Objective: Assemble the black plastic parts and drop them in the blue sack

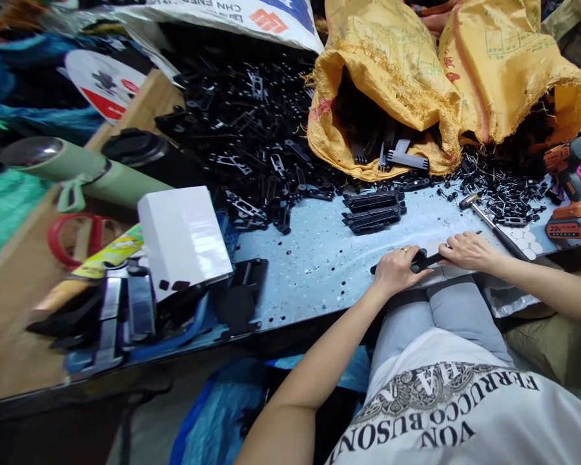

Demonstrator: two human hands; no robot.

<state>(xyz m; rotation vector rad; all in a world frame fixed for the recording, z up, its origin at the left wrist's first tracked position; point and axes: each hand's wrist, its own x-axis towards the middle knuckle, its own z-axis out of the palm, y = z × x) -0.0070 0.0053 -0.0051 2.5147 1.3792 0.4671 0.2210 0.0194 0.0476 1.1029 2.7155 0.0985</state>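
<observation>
Near the front edge of the blue tabletop [300, 258], my left hand [396, 270] is closed around a long black part [433, 260]. My right hand [468, 252] grips the same part farther right, fingers curled over it. The part lies low and roughly level, its ends jutting past both hands; its exact kind is hidden by my fingers. A small hammer [496, 226] rests just beyond my right hand. Past my left hand sits a short stack of black parts [374, 212]. White round discs [525, 242] lie to the right of the hammer handle.
A heap of black metal parts [256, 129] covers the back left. Two yellow woven sacks [382, 58] gape open behind, with screws [498, 187] spilled beside them. An orange cordless drill [571, 194] stands far right. At left are a white box [184, 239], scissors [75, 242] and a green flask [91, 174].
</observation>
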